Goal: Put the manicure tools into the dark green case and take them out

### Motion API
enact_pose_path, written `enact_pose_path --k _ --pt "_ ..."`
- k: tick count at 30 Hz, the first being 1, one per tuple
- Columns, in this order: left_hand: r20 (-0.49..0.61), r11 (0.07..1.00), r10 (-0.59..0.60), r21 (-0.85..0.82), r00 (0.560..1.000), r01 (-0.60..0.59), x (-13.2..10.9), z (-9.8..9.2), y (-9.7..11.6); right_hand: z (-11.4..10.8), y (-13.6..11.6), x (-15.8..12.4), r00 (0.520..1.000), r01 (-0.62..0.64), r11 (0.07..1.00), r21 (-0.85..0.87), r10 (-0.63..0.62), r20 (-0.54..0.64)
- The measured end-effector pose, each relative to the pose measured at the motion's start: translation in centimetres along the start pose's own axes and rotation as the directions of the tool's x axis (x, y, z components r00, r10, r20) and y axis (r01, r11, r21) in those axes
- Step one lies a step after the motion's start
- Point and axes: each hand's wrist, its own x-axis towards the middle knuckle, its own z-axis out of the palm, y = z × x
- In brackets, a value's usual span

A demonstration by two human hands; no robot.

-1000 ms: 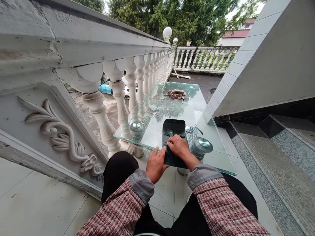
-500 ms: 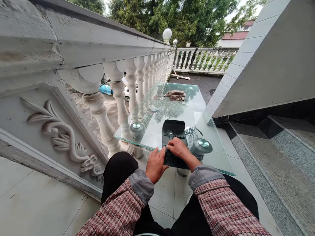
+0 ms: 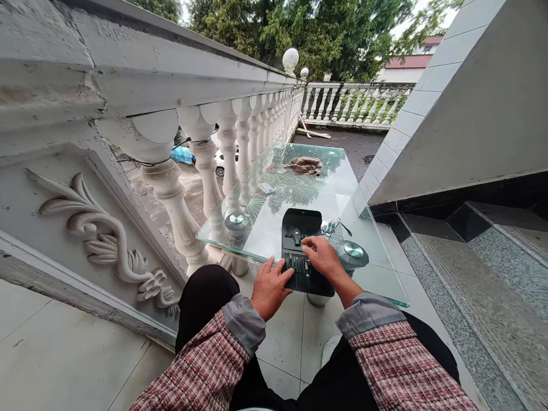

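Note:
A black folding tool case (image 3: pixel 302 216) lies unfolded at the near edge of the glass table. Slim metal tools (image 3: pixel 299 262) sit side by side in its lower half, and a dark, rounded tool (image 3: pixel 297 234) sits in the upper half. My left hand (image 3: pixel 270 288) rests on the case's lower left side with its fingers spread. My right hand (image 3: pixel 325 258) is over the right side near the fold. Its thumb and index finger are bent close together by the upper row; anything between them is too small to make out.
Small metal tools (image 3: pixel 330 226) lie on the glass table (image 3: pixel 252 228) right of the case. Farther back are a crumpled brown cloth (image 3: pixel 305 165) and a small flat packet (image 3: pixel 267 188). A white balustrade (image 3: pixel 169 188) runs along the left; stone steps (image 3: pixel 454 251) rise at the right.
My right hand has moved right and slightly up, off the row of slim tools, which now shows. My left hand stays at the case's left side, its fingers more spread.

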Motion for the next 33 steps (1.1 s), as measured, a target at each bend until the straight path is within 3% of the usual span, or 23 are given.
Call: enact_pose_path --k 7,13,22,25,27,29,31,33 --pt "0.004 0.999 0.028 0.016 1.0 -0.028 0.1 -0.5 0.0 -1.4 2.9 -0.6 0.992 -0.051 0.992 0.114 0.064 -0.11" --pt "0.05 0.997 0.042 0.061 0.998 -0.045 0.8 -1.2 -0.2 -1.8 4.4 -0.6 0.988 -0.064 0.983 0.175 0.087 -0.126" --pt "0.191 0.995 0.087 0.024 0.978 -0.093 4.0 -2.3 -1.4 -1.1 4.0 3.4 0.991 -0.012 0.958 0.285 0.05 -0.125" --pt "0.278 0.992 0.116 0.01 0.954 -0.123 5.5 -3.7 -1.6 -1.6 4.9 4.3 0.979 -0.054 0.931 0.361 0.121 -0.167" --pt "0.347 0.989 0.14 -0.008 0.927 -0.146 6.9 -4.9 -1.8 -2.5 6.0 5.0 0.941 -0.117 0.866 0.487 0.253 -0.224" --pt "0.371 0.986 0.154 -0.004 0.916 -0.165 8.8 -6.0 -2.2 -3.5 7.4 5.7 0.873 -0.144 0.769 0.623 0.396 -0.286" --pt "0.308 0.986 0.136 0.047 0.941 -0.158 10.9 -6.6 -2.5 -4.4 8.9 6.5 0.798 -0.135 0.709 0.692 0.492 -0.348" --pt "0.232 0.985 0.15 0.052 0.961 -0.166 12.8 -6.3 -2.9 -4.8 10.2 7.3 0.746 -0.146 0.705 0.694 0.539 -0.39"
